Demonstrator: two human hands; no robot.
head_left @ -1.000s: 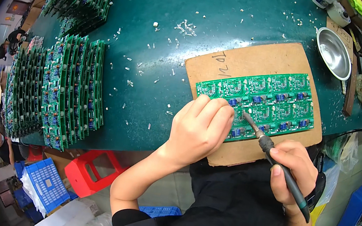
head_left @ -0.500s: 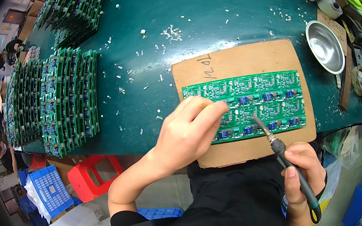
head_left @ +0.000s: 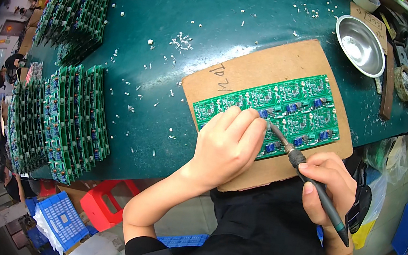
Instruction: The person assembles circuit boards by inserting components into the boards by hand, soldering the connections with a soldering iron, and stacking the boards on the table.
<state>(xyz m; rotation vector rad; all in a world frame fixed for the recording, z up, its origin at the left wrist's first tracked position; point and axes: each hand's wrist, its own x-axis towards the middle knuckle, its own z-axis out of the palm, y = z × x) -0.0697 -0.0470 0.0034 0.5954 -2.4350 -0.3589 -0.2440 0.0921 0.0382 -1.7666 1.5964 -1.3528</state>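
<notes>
A green circuit board panel [head_left: 292, 107] with blue parts lies on a brown cardboard sheet [head_left: 255, 71] on the dark green table. My left hand [head_left: 227, 147] rests flat-curled on the panel's near left part, fingers pressing it down. My right hand [head_left: 328, 187] holds a soldering iron [head_left: 308, 178] like a pen. Its tip touches the board just right of my left fingertips.
Stacks of green circuit boards [head_left: 58, 118] stand at the table's left, more at the far left [head_left: 75, 13]. A metal bowl [head_left: 361, 44] sits far right, with a tape roll and tools beyond it. Small white scraps dot the table [head_left: 180, 43]. A red stool [head_left: 106, 203] and blue crates stand below.
The view has shifted so that board and hands sit lower and further right. My left hand stays on the panel, and the iron's tip has moved closer to my left fingertips.
</notes>
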